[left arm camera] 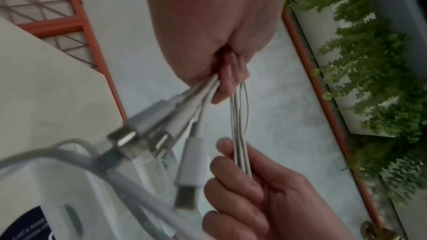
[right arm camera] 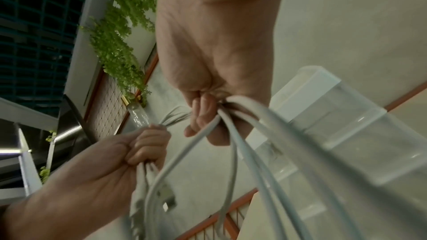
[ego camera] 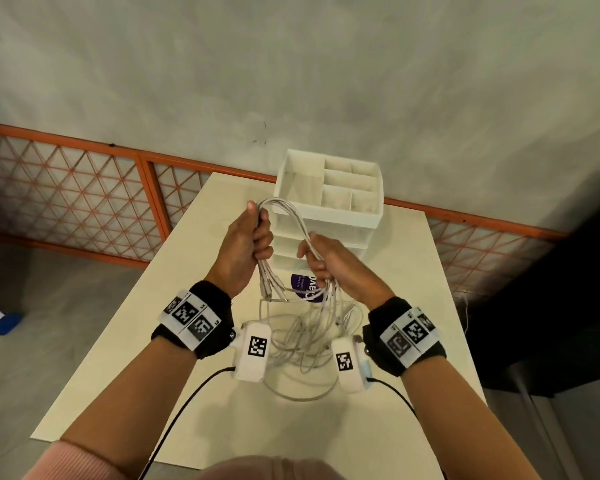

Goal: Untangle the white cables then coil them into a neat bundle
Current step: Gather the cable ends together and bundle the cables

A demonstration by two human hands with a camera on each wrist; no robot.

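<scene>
Several white cables point(ego camera: 293, 216) arch between my two hands above the table. My left hand point(ego camera: 248, 244) grips the bundle near its plug ends, which stick out below the fist point(left arm camera: 189, 163). My right hand point(ego camera: 329, 263) grips the same strands a short way along point(left arm camera: 240, 154). Below the hands the loose lengths hang down into a tangled heap point(ego camera: 302, 344) on the table point(ego camera: 153, 358). In the right wrist view thick strands point(right arm camera: 251, 134) fan out from my right fist, and the left fist point(right arm camera: 143, 149) holds the connector ends point(right arm camera: 167, 200).
A white compartment organizer with clear drawers point(ego camera: 329, 202) stands just behind the hands. A round purple sticker or disc point(ego camera: 307, 287) lies under the cables. An orange lattice railing point(ego camera: 84, 192) borders the table's far side. A blue object point(ego camera: 6, 322) lies on the floor at left.
</scene>
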